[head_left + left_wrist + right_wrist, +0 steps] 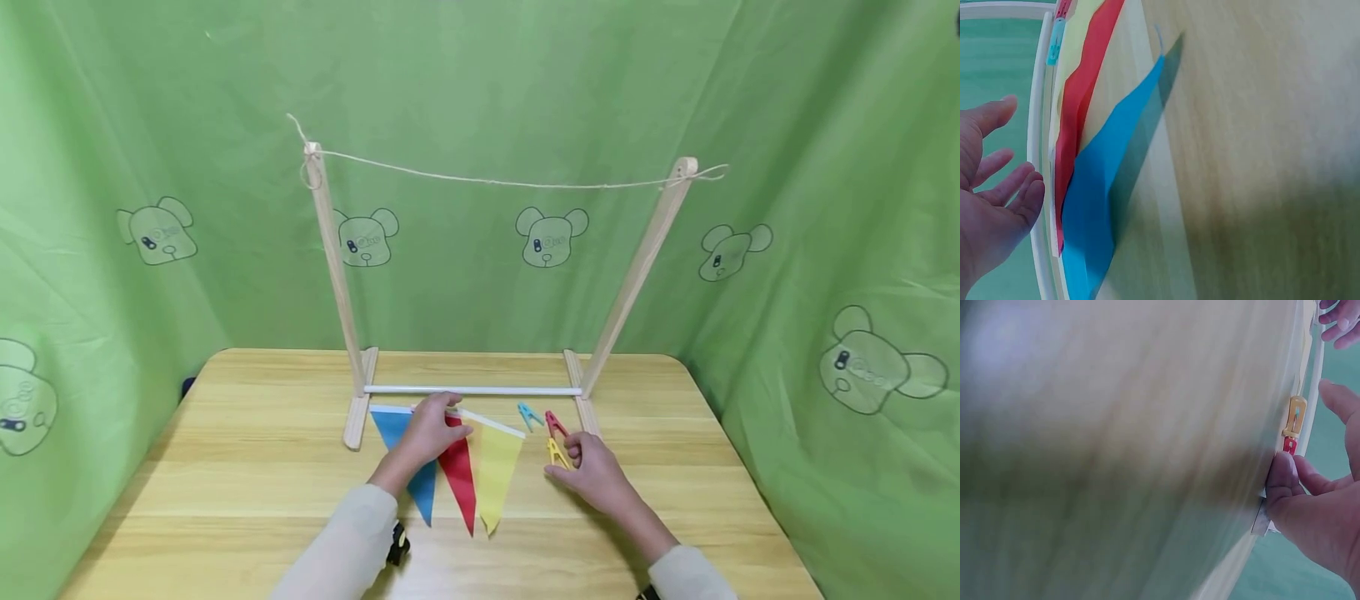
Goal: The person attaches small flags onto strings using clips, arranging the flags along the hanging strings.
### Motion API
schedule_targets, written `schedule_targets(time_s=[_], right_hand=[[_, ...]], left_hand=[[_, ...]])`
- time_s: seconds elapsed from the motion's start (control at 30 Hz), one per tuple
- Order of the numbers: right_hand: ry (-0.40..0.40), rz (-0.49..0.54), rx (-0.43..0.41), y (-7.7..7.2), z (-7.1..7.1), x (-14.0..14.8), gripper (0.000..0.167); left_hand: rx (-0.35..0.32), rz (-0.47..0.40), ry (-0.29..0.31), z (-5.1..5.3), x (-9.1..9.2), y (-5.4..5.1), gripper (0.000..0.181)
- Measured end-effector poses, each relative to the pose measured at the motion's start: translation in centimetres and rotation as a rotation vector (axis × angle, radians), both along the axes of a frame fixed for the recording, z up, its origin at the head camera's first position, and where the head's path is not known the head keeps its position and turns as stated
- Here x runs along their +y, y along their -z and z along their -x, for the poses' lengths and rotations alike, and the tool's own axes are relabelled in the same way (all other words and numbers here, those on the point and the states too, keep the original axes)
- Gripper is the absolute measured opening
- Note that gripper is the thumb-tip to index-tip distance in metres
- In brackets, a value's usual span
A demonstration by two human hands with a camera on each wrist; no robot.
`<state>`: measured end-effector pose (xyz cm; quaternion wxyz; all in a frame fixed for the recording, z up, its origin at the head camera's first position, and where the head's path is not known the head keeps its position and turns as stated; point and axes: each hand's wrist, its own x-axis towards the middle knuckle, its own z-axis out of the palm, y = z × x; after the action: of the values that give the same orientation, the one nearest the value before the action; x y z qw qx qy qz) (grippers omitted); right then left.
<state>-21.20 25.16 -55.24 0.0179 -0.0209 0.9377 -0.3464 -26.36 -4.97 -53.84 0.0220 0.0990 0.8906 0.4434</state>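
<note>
A blue pennant point(423, 489), a red pennant point(459, 475) and a yellow pennant point(500, 467) lie side by side, points toward the front. My left hand point(427, 429) is over the white top edges of the blue and red ones, fingers apart; in the left wrist view the hand point(991, 194) holds nothing. Right of the pennants lie a blue clip point(530, 415), a red clip point(555, 423) and a yellow clip point(557, 454). My right hand point(600, 479) is beside the yellow clip, thumb and fingers spread; contact is unclear. The right wrist view shows the hand point(1322, 519) near the red clip point(1290, 445).
Behind the pennants stands a wooden frame with a left post point(337, 275), a right post point(637, 275) and a white bar point(472, 390) low between them. A thin string point(487, 181) sags between the post tops. Green cloth point(480, 92) surrounds the wooden table point(225, 475).
</note>
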Motion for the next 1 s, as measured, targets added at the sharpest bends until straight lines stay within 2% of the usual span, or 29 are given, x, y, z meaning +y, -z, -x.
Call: schedule_targets(time_s=[0.23, 0.57, 0.8, 1.0], right_hand=[[-0.01, -0.025, 0.005, 0.0, -0.1, 0.0, 0.057], [-0.034, -0.052, -0.003, 0.4, 0.1, -0.2, 0.054], [-0.039, -0.064, -0.003, 0.4, 0.2, -0.3, 0.051], [-0.037, -0.076, -0.005, 0.2, 0.1, -0.3, 0.05]], left_hand=[[0.023, 0.019, 0.021, 0.5, 0.3, 0.5, 0.058], [0.041, 0.065, 0.049, 0.8, 0.5, 1.9, 0.054], [0.079, 0.116, 0.046, 1.0, 0.8, 2.3, 0.055], [0.099, 0.143, 0.05, 1.0, 1.2, 2.2, 0.054]])
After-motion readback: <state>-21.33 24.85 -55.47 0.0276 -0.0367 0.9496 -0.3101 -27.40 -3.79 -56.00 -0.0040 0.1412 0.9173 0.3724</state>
